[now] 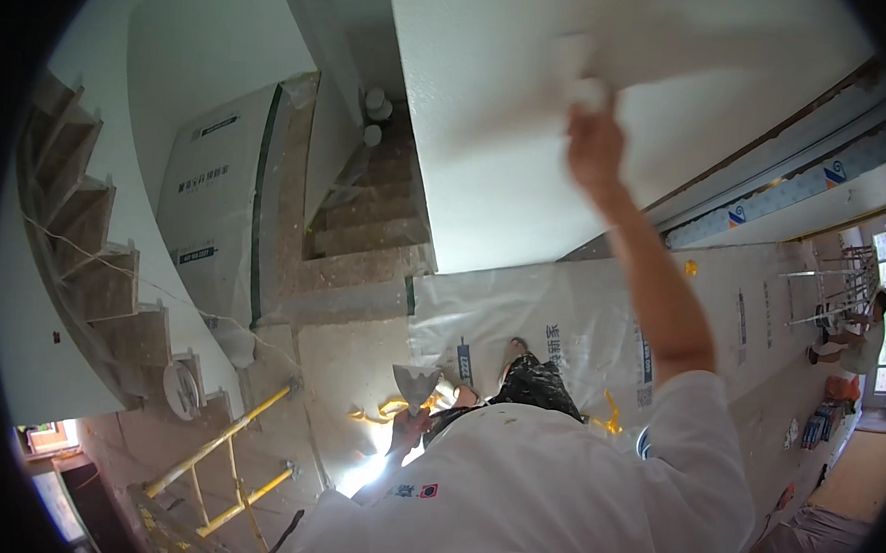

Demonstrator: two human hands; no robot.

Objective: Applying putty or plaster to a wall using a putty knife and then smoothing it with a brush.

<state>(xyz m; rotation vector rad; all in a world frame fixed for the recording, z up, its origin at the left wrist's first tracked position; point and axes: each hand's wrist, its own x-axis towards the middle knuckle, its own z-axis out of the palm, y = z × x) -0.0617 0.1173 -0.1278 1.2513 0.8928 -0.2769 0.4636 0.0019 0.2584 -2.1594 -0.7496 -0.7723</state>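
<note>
My right hand [597,149] is raised with the arm stretched out to the large white wall [489,159]. Its fingers are closed round a pale tool [591,90], whose kind is lost in the motion blur; the tool's far end is at or close to the wall surface. Low in front of my body, my left hand [411,430] grips a putty knife [417,383] with its wide grey blade pointing up. A bright light [362,475] glows beside that hand.
Printed protective sheeting [492,304] covers the floor along the wall. A stairwell [371,208] drops away ahead, with white buckets [377,103] further down. At left stand a curving staircase [112,284] and a yellow metal frame [241,506]. Another person [865,344] is at far right.
</note>
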